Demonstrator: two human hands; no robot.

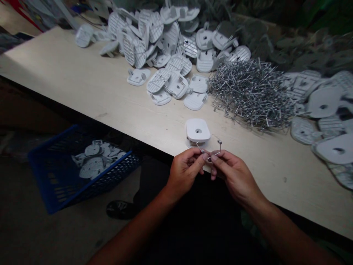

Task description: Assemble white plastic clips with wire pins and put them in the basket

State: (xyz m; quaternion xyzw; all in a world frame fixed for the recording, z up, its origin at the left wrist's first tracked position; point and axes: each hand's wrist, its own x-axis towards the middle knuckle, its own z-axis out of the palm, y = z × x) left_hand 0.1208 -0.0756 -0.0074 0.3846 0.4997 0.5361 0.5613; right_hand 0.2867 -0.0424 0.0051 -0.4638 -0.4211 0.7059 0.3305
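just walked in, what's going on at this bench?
A person is holding a thin bent metal wire between the left hand and the right hand, just over the edge of the pale table. Right beyond the hands, a white plastic part sits on the table. A heap of bent wires and piles of white plastic parts lie farther along, and a blue plastic basket holding more white parts sits below the table edge.

The bent wire [209, 151] and the wire heap [249, 94] are shiny grey metal, the white plastic tag [198, 129] looks smooth and matt, the tabletop [82, 92] is pale smooth laminate, and the basket [52, 184] is blue moulded plastic.
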